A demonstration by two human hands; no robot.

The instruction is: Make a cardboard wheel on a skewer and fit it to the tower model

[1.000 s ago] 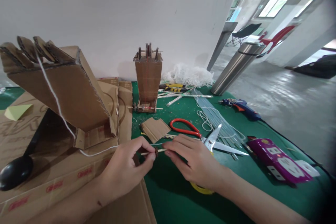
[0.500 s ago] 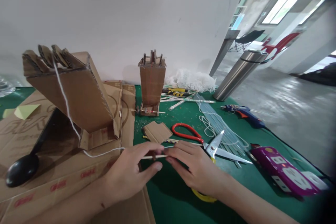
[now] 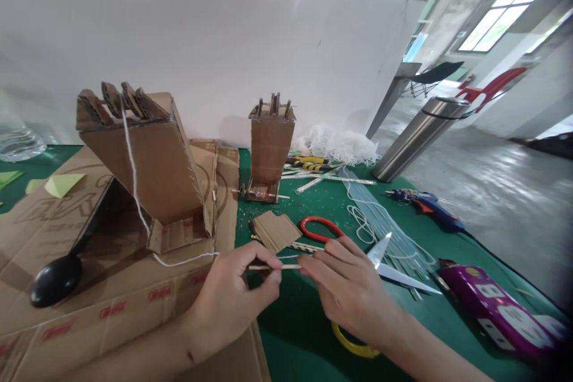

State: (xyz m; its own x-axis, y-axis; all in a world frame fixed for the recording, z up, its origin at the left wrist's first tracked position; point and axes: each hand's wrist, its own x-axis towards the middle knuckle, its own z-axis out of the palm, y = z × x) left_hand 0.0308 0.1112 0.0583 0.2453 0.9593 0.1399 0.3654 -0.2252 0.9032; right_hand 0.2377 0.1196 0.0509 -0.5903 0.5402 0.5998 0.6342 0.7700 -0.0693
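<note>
My left hand [image 3: 233,301] pinches a thin wooden stick [image 3: 286,267] between thumb and forefinger, low in the middle of the view. My right hand [image 3: 347,289] pinches the stick's other end with its fingertips. A white string [image 3: 179,261] runs from my left hand up over a slanted cardboard structure [image 3: 147,155] on the left. Both hands hover just above the green table [image 3: 304,334], in front of a small cardboard piece [image 3: 275,230].
Red-handled scissors [image 3: 385,256] lie open behind my right hand. A cardboard tower [image 3: 270,149] stands further back, with a glue gun [image 3: 427,203], a purple power strip [image 3: 487,301], a steel flask [image 3: 418,137], loose string, a black spoon [image 3: 56,279] and a yellow ring [image 3: 351,343] around.
The camera has tilted up and shifted, so everything sits lower and further right. My hands still hold the stick; the right fingertips have slid slightly outward along it.
</note>
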